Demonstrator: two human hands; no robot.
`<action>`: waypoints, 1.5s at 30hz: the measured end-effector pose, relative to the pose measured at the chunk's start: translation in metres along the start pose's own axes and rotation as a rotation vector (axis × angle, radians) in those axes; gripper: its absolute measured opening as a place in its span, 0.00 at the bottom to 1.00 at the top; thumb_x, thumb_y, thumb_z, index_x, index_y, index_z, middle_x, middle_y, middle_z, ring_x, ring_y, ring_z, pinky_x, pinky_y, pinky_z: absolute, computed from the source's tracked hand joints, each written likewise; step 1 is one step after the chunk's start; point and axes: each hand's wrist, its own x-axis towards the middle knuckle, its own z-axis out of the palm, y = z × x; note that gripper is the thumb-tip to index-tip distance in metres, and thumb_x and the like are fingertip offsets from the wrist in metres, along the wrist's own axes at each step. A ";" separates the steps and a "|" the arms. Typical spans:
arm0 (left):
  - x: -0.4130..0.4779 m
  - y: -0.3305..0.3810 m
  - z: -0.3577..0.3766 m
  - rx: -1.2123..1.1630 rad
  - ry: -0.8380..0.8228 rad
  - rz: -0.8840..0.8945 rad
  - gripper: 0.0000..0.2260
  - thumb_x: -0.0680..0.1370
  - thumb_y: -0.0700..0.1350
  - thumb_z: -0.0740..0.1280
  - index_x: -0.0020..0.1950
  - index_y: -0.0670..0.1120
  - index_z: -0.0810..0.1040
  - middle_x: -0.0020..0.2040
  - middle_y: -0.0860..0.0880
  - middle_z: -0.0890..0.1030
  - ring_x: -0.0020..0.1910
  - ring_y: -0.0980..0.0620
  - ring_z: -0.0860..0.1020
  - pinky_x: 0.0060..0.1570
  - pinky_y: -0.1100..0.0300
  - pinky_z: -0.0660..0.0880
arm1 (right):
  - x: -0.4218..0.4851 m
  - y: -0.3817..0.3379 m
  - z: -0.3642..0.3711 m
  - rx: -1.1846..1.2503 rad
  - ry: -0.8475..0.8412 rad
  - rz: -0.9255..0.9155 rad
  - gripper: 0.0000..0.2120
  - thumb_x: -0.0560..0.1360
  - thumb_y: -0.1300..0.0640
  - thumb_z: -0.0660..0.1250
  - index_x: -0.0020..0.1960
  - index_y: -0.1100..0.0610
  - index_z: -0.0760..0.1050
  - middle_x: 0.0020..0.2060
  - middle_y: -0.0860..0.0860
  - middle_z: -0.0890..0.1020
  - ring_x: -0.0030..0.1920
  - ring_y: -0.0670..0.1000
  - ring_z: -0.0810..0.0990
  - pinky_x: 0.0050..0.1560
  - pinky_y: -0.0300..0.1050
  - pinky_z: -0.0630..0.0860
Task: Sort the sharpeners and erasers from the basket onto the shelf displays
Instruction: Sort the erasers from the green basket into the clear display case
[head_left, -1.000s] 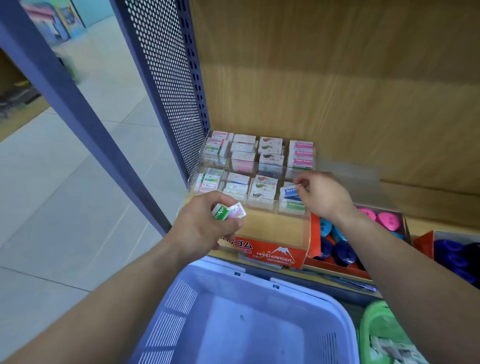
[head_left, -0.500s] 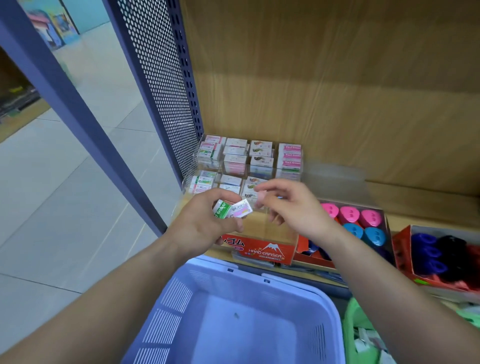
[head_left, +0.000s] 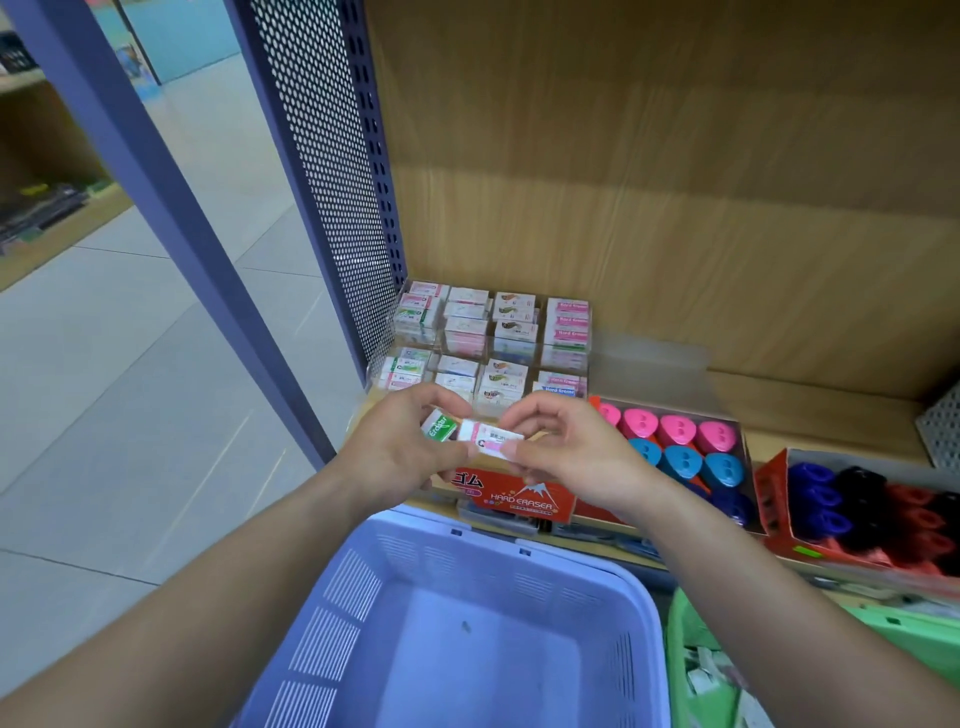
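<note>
My left hand (head_left: 400, 457) holds a green-sleeved eraser (head_left: 439, 427) just in front of the shelf's eraser display. My right hand (head_left: 566, 452) pinches a white and pink eraser (head_left: 491, 437) that also touches my left fingers. Behind both hands a clear display (head_left: 491, 338) holds rows of boxed erasers. An orange "Hard Eraser" box (head_left: 514, 496) sits under my hands. To the right, a tray of pink and blue sharpeners (head_left: 675, 441) stands on the shelf. Below is the lilac basket (head_left: 467, 623); only a small speck shows on its floor.
A second tray (head_left: 862, 509) of dark blue, black and red sharpeners sits at the right. A green basket (head_left: 727, 665) with packets stands beside the lilac one. A perforated purple side panel (head_left: 332, 171) bounds the shelf on the left; tiled floor lies beyond it.
My right hand drew back from the eraser display to my left hand and took hold of the white and pink eraser. The view shifted slightly to the right.
</note>
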 end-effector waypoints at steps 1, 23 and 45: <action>-0.001 -0.003 -0.002 0.005 -0.005 -0.005 0.11 0.75 0.38 0.75 0.54 0.48 0.78 0.49 0.49 0.80 0.29 0.54 0.77 0.27 0.61 0.72 | 0.001 0.003 -0.001 -0.054 0.010 0.001 0.08 0.76 0.62 0.73 0.54 0.55 0.80 0.48 0.55 0.83 0.39 0.52 0.85 0.41 0.43 0.81; -0.004 -0.067 -0.073 -0.092 0.243 -0.076 0.10 0.76 0.33 0.71 0.51 0.48 0.80 0.44 0.46 0.85 0.43 0.42 0.81 0.50 0.48 0.80 | 0.189 0.011 0.064 -0.312 0.349 -0.113 0.07 0.73 0.58 0.75 0.48 0.54 0.78 0.35 0.45 0.78 0.39 0.47 0.79 0.40 0.39 0.72; -0.005 -0.052 -0.076 -0.186 0.325 -0.103 0.10 0.77 0.36 0.73 0.53 0.49 0.80 0.45 0.45 0.85 0.33 0.58 0.80 0.32 0.68 0.74 | 0.120 -0.021 0.081 0.055 0.082 -0.179 0.09 0.81 0.60 0.65 0.55 0.49 0.82 0.44 0.50 0.85 0.38 0.49 0.83 0.38 0.46 0.80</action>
